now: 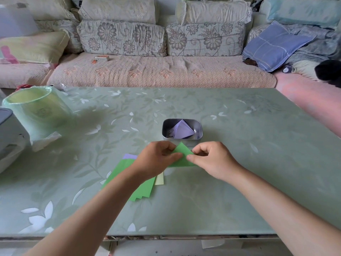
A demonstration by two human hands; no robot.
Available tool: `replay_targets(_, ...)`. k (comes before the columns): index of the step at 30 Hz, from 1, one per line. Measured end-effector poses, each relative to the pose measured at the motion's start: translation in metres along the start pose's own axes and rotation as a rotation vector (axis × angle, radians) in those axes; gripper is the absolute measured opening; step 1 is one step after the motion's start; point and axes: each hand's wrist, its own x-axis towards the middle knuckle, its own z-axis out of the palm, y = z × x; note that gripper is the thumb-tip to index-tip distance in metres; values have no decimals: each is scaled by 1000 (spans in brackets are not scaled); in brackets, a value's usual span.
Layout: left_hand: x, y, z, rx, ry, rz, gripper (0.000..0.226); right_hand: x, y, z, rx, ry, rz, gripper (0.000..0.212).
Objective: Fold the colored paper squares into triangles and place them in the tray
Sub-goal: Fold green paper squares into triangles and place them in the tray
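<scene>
Spare paper squares (144,191) lie fanned beneath the left forearm. The left hand (156,159) and right hand (210,159) both pinch a green sheet (181,152), apparently creasing its triangle, just before the tray (197,126) holding purple triangles (181,129).

Worktop (239,163): pale green w/ white leaf pattern. Folded paper (181,156) green, tray (181,139) silver w/ lilac triangles (182,129). Sofa (160,71) floral.
</scene>
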Motion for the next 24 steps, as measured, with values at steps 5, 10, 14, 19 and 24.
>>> replay_targets(5,-1,0,1,-4,23,-15,16,1,-4,4,138,31,18,15)
replay_targets(10,-2,1,3,-48,23,-25,9,3,-2,5,144,44,13,3)
replay_targets(14,-3,-3,8,-121,57,-1,13,2,-1,7,131,57,-12,3)
replay_targets(19,-6,1,16,-130,147,88,22,1,0,7,73,80,-53,7)
replay_targets(24,-6,1,23,-99,163,110,21,-4,0,10,-187,152,-192,17)
